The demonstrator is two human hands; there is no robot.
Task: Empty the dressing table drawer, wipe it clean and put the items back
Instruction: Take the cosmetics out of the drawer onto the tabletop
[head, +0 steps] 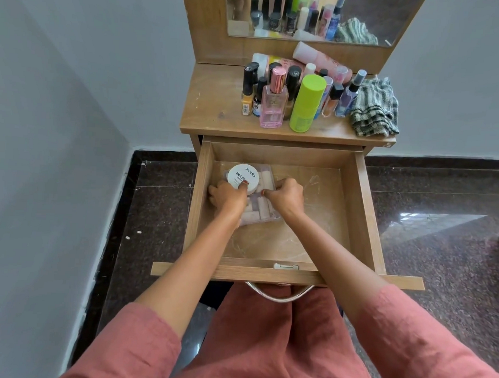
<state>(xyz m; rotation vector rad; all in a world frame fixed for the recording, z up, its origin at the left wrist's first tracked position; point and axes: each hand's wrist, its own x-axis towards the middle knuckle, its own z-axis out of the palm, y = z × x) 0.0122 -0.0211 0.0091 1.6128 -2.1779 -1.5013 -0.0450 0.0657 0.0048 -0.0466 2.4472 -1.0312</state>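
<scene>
The wooden drawer (365,199) is pulled out fully, lined with a clear plastic sheet (307,208). At its left lies a clear pouch (259,209) of small pale bottles. On the pouch sits a round white nail polish remover tub (243,175). My left hand (228,198) grips the tub and the pouch's left side. My right hand (285,194) pinches the pouch's right edge. Both hands are inside the drawer.
The tabletop (215,101) carries several cosmetic bottles, among them a pink perfume (273,104) and a green can (306,105). A striped cloth (374,111) lies at its right end. A mirror (373,20) stands behind. The drawer's metal handle (278,297) is above my lap.
</scene>
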